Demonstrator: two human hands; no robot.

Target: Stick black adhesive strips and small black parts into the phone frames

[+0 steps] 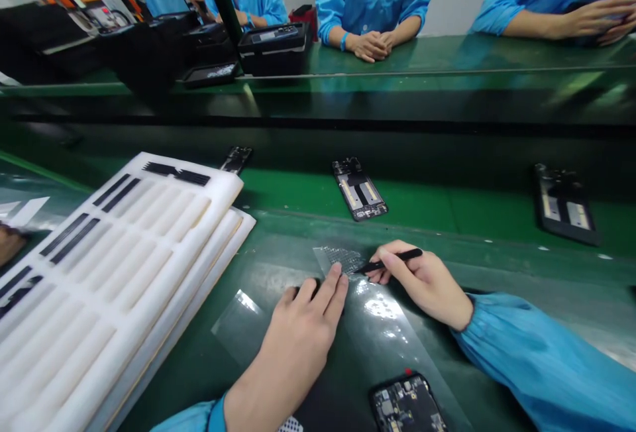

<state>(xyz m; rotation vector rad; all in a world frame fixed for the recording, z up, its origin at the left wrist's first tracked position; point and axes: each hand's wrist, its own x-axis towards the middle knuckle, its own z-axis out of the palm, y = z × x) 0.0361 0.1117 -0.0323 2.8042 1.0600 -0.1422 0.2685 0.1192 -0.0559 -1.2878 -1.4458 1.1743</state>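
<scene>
My right hand (417, 279) is closed in a pen-like grip around slim black tweezers (397, 258), whose tip points left and down onto a clear sheet dotted with small marks (342, 258). My left hand (305, 332) lies palm down with its fingers stretched out, the index and middle fingertips touching the near edge of that sheet beside the tweezers' tip. Under both hands spreads a glossy transparent film (382, 309). Close to my body, between my forearms, sits an opened phone (407, 405) with its circuit board showing, cut off by the frame.
White foam trays (149, 240) with black strips in some slots are stacked at left. Partly assembled phones (358, 190) lie along the green channel ahead. Beyond a raised ledge (447, 61), people in blue smocks rest their arms, near a black box (274, 48).
</scene>
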